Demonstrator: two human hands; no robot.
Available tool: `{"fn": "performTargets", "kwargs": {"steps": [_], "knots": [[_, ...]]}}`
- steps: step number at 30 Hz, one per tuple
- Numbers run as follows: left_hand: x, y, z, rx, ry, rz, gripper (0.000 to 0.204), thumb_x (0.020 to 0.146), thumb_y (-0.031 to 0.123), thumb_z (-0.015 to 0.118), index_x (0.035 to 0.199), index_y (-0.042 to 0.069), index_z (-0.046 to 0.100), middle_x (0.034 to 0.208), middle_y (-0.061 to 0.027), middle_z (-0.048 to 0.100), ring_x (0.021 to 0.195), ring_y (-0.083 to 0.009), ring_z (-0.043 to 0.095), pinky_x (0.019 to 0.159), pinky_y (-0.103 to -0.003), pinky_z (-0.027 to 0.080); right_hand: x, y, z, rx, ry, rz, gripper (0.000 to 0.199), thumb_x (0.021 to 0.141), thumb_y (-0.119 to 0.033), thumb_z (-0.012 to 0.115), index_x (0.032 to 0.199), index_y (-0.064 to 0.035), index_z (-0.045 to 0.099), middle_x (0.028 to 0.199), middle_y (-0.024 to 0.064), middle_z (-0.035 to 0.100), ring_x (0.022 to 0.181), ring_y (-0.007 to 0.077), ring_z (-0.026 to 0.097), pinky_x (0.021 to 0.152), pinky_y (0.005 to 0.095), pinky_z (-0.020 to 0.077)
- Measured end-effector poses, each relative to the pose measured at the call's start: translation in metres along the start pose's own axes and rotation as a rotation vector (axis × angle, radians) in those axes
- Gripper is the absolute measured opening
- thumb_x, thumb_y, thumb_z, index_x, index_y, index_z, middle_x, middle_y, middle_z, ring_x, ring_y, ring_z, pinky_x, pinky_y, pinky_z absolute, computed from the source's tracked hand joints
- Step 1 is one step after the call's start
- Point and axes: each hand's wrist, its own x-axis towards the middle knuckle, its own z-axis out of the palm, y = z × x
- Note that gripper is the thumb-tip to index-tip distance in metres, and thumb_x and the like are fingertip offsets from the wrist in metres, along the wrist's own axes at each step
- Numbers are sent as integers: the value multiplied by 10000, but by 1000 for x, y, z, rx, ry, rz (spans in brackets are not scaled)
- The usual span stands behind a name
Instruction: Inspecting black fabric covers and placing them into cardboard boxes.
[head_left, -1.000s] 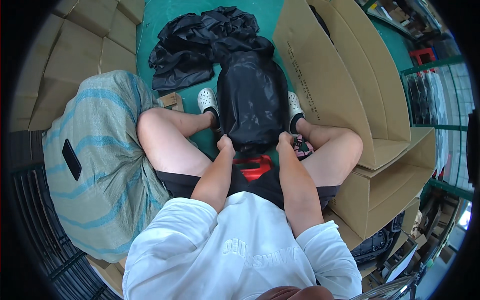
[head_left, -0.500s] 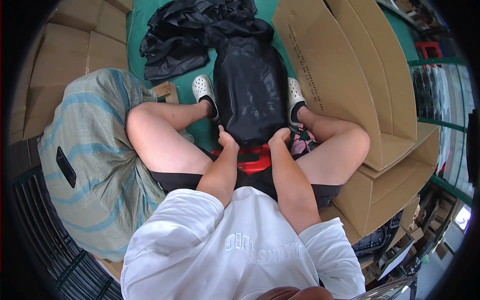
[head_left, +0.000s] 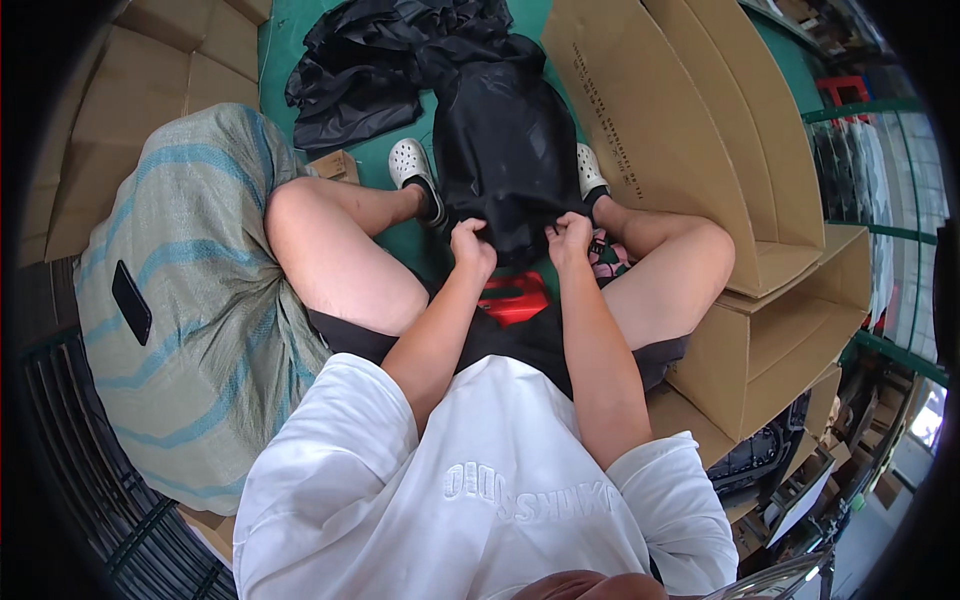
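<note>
A stuffed, rounded black bag or cover (head_left: 505,150) with a dull sheen lies lengthwise between my lower legs; what fills it does not show. My left hand (head_left: 473,248) pinches the near left part of the black material. At the near right corner, the fingers of my right hand (head_left: 570,240) are closed on the same material. Between the two hands its near end droops a little. Just nearer to me, a red plastic stool (head_left: 515,298) shows between my thighs.
Crumpled black material (head_left: 360,80) is spread on the green floor (head_left: 385,190) at the far end. A big striped woven sack (head_left: 190,290) stands on the left with a phone (head_left: 132,302) on it. Folded cardboard boxes (head_left: 690,120) stand on the right.
Both hands have moved from beneath the bag's near end up to its near corners and now grip the material. The near end has drawn slightly away, and more of the red stool shows.
</note>
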Motion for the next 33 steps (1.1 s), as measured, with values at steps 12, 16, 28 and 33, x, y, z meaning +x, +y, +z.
{"fn": "performTargets", "kwargs": {"steps": [12,16,28,33], "knots": [[-23,-23,12,394,764,-44,344,763,118,467,1004,-56,641,1178,-188,612,1083,-331,581,930,-418,446,57,25,-67,-376,693,223,197,725,-136,476,882,-82,583,893,149,611,791,295,549,696,488,418],[44,-4,-65,270,1050,-11,457,833,158,398,1119,-132,604,1223,-220,612,1100,-333,601,905,-388,479,-2,44,1,-548,803,531,417,805,-264,437,1015,30,646,1104,248,633,1026,447,561,948,575,411],[27,-17,-32,383,801,-5,483,839,183,345,1160,-59,612,1187,-144,635,1070,-288,615,954,-371,476,94,56,2,-624,860,297,370,787,-260,497,1002,11,628,957,193,651,868,389,599,754,512,437],[54,-16,-41,349,869,30,453,827,158,369,1125,-48,640,1149,-137,653,1011,-301,642,894,-400,530,98,49,11,-684,979,15,337,753,-175,522,998,28,632,964,205,663,870,412,615,792,510,466]]}}
